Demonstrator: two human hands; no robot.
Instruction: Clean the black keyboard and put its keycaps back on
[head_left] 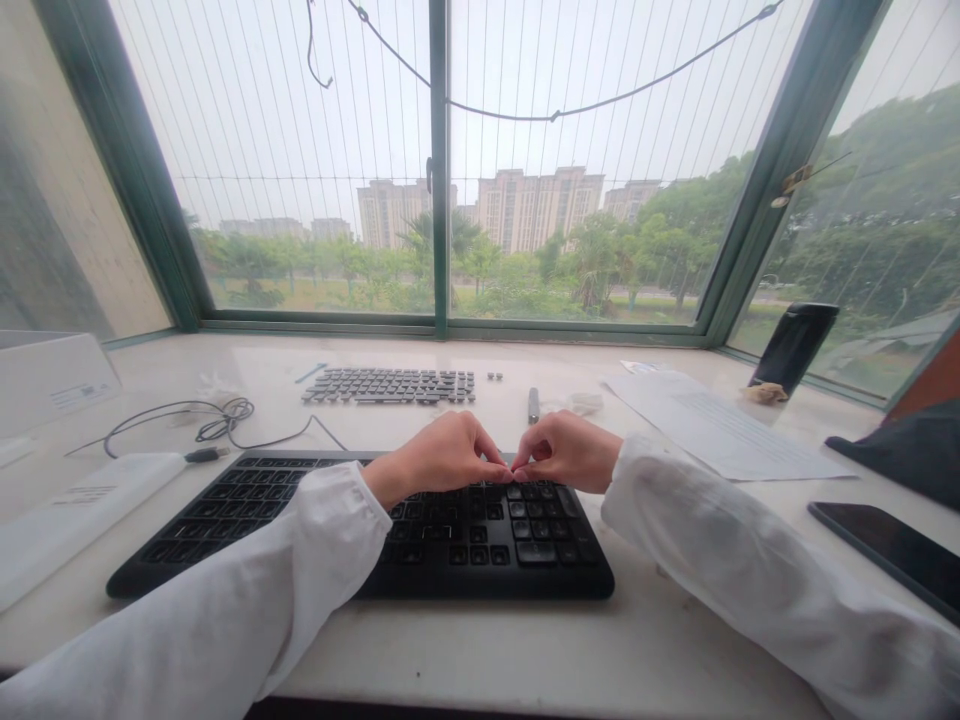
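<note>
A black keyboard [495,583] lies before me, many of its left and middle key positions showing bare sockets, while keycaps [536,530] sit on the number pad. Over the top of the number pad, my left hand [446,455] is closed, thumb and index finger pinched. My right hand [566,452] is closed in a pinch too, its fingertips meeting those of the left. Whatever is between the fingertips is hidden or too small to make out. Beyond the keyboard, loose keycaps [390,385] lie in rows on the white sill.
A cable [225,420] with a USB plug [208,454] curls at left beside a white box [90,510]. Behind my right hand are a small grey tool [533,405] and a paper sheet [720,425]. A phone [896,550] lies at right, near a dark upright object [795,345].
</note>
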